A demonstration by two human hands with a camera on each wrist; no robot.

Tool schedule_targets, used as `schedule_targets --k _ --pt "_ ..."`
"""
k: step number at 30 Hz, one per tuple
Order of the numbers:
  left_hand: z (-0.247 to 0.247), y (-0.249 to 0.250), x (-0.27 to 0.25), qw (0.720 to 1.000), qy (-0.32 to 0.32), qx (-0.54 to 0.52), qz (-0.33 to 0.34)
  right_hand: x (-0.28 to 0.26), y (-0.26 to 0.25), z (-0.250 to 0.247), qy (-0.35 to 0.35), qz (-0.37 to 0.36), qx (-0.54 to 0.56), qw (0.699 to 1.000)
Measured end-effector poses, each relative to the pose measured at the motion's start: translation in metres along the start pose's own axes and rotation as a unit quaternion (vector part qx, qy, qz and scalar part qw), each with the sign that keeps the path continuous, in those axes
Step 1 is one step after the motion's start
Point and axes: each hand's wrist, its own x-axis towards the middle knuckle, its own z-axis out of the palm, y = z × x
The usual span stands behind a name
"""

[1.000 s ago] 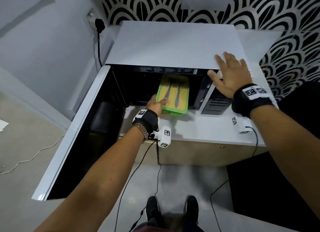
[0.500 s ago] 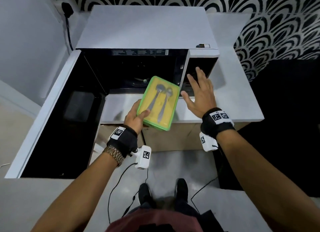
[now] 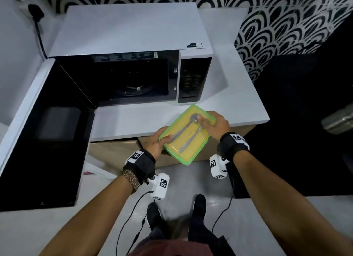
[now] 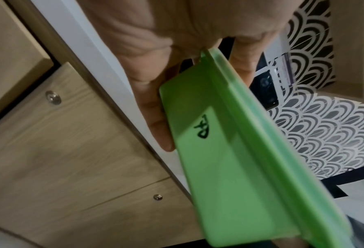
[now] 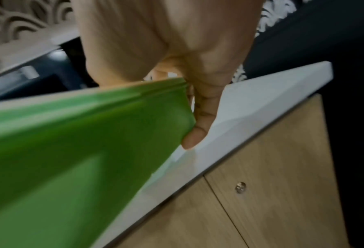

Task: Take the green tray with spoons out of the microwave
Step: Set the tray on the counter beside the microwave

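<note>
Hands – left hand (image 3: 155,143) and right hand (image 3: 216,126) – both grasping green tray (image 3: 193,156), thumbs over rim.

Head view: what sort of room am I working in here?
Probably a small kitchen corner: a microwave with its door open on a white counter, wooden cabinet fronts below, patterned wall tiles behind.

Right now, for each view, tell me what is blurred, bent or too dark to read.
Head view: sharp at the green tray and spoons, the microwave edges bowed by the wide lens, its cavity dark, the shoes smeared. Left wrist view: the tray's underside fairly clear, its black mark readable, the left hand soft. Right wrist view: the tray motion-blurred, the right hand out of focus.
</note>
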Motion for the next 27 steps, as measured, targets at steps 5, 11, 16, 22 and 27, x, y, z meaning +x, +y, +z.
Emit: schedule_targets --k 5,11,16,22,27 --pt "0.034 0.000 0.014 1.000 0.022 0.009 -0.013 0.019 0.026 -0.014 0.029 0.041 0.082 0.995" --pt "0.076 -0.004 0.039 0.986 0.029 0.161 0.028 0.047 0.065 -0.036 0.069 0.049 0.100 0.991" --pt "0.123 0.006 0.063 0.952 0.003 0.300 0.052 0.071 0.090 -0.065 0.088 0.049 0.110 0.989" --pt "0.164 0.012 0.097 0.923 0.007 0.382 0.045 0.100 0.109 -0.101 0.100 0.024 0.104 0.989" --pt "0.193 0.018 0.122 0.896 0.011 0.442 0.029 0.126 0.114 -0.119 0.116 0.013 0.073 0.991"
